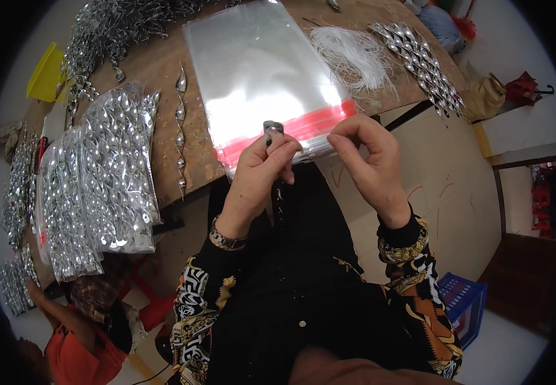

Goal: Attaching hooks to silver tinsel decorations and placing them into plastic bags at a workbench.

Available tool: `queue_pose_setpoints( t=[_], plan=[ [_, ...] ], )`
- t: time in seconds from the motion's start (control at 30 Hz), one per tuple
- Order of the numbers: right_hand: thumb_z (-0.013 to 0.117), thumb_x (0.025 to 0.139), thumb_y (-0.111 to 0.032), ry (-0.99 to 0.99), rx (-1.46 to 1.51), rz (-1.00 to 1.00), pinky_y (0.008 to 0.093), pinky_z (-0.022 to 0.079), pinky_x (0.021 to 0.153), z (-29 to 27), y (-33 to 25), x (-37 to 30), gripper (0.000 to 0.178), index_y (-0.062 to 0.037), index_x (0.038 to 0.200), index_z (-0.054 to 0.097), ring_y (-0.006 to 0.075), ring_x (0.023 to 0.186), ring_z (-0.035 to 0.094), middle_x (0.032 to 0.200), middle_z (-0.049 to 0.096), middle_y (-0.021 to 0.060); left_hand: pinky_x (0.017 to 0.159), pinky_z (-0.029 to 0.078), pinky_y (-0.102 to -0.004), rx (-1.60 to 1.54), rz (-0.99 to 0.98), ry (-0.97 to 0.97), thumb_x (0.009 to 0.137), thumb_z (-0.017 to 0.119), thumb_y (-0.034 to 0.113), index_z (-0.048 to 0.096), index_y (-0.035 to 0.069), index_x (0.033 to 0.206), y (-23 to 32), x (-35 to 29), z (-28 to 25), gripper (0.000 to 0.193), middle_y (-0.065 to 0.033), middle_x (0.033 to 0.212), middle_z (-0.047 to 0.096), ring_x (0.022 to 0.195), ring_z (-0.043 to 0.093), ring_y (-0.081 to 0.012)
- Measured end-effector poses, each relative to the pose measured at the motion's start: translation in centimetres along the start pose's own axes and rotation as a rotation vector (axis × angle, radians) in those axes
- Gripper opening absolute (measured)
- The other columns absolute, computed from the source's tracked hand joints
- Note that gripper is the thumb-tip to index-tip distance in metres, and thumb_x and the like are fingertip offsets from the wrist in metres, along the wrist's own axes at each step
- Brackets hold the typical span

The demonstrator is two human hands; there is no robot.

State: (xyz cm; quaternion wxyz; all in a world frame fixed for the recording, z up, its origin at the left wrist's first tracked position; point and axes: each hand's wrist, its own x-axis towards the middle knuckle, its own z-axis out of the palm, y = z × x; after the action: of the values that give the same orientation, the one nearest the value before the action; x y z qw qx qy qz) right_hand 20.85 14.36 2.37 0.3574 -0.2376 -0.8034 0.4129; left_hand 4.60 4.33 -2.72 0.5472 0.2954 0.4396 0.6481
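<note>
My left hand (252,173) is closed around a shiny silver twisted strip (273,128). The strip's top sticks up above the fingers, and its lower part hangs down in front of my dark clothing. To the right, my right hand (373,160) is pinched, thumb against forefinger; whatever lies between the fingertips is too small to make out. Both hands are at the near edge of a stack of clear plastic bags (252,64) with a red band. One more silver twisted strip (180,128) lies on the table left of the stack.
Bagged silver twists (98,186) cover the table's left side. A silver heap (121,32) lies at the far left, near a yellow basin (45,72). White strings (361,58) and more twists (419,64) lie at the right. A person in red (82,353) works at lower left. A blue crate (464,305) stands at right.
</note>
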Motion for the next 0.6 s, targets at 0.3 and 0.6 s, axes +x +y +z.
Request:
queue_pose_setpoints(
  t=[0.3, 0.6],
  plan=[
    [0.060, 0.085, 0.001, 0.058, 0.102, 0.005, 0.0221, 0.039, 0.058, 1.3, -0.8, -0.8, 0.003, 0.0006, 0.083, 0.058, 0.0071, 0.064, 0.049, 0.074, 0.056, 0.0011, 0.074, 0.047, -0.0261, -0.220, 0.091, -0.054, 0.099, 0.046, 0.023, 0.055, -0.006, 0.117, -1.2, -0.2, 0.8, 0.035, 0.0001, 0.084, 0.053, 0.077, 0.051, -0.0084],
    [0.061, 0.085, -0.001, 0.086, 0.074, -0.016, 0.0216, 0.037, 0.053, 1.7, -0.6, -0.6, 0.005, 0.0002, 0.081, 0.060, 0.0057, 0.059, 0.049, 0.070, 0.055, 0.0008, 0.081, 0.047, -0.0302, -0.107, 0.107, -0.042, 0.100, 0.045, 0.023, 0.053, -0.003, 0.119, -1.5, -0.4, 1.0, 0.034, -0.0035, 0.091, 0.055, 0.084, 0.054, -0.0127]
  ],
)
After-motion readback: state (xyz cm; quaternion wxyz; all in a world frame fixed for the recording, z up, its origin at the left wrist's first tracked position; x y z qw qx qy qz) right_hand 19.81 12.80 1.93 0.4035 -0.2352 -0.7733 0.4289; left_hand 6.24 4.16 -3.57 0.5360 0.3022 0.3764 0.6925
